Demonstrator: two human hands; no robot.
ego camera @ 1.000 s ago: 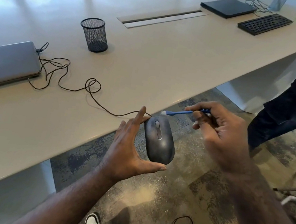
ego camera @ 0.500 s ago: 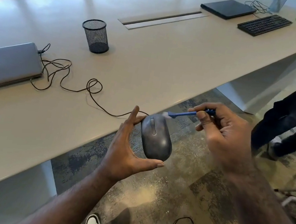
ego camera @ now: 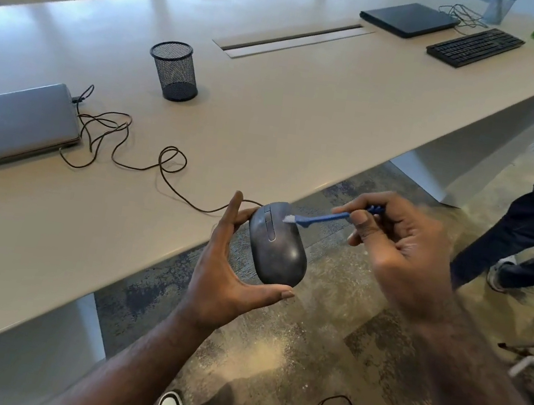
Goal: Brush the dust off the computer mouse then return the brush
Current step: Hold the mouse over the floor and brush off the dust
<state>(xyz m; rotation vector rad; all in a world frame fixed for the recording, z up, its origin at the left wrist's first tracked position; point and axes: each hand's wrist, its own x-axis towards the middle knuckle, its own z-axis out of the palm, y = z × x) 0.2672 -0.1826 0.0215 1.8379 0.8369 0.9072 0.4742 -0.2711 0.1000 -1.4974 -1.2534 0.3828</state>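
I have the computer mouse (ego camera: 276,243) lifted off the table (ego camera: 270,126), just past its near edge and over the floor, with my left hand (ego camera: 230,273) spread wide around it: fingers up at the mouse's front end, thumb under its rear, the top face turned up toward me. My right hand (ego camera: 403,254) is closed on the handle of the small blue brush (ego camera: 322,218), pinched between thumb and fingers. What has changed in the last second is the brush head: it was hovering beyond the mouse's front, clear of the shell, and now its white bristles sit on the upper right shoulder of the mouse, just beside the scroll wheel. The mouse has also tilted a little more toward the brush. To my eye that means the brushing stroke is actually landing, so the dusting step is under way rather than finished; most of the shell behind the bristles looks grey and smudged, so I judge several more passes are needed toward the rear of the mouse. Its cable (ego camera: 122,142) runs from the mouse's front back across the table in loose loops toward the closed laptop (ego camera: 14,123) far left of the mouse. The mesh cup (ego camera: 174,70) stands beyond the mouse on the table and looks to me the likely home for the brush.
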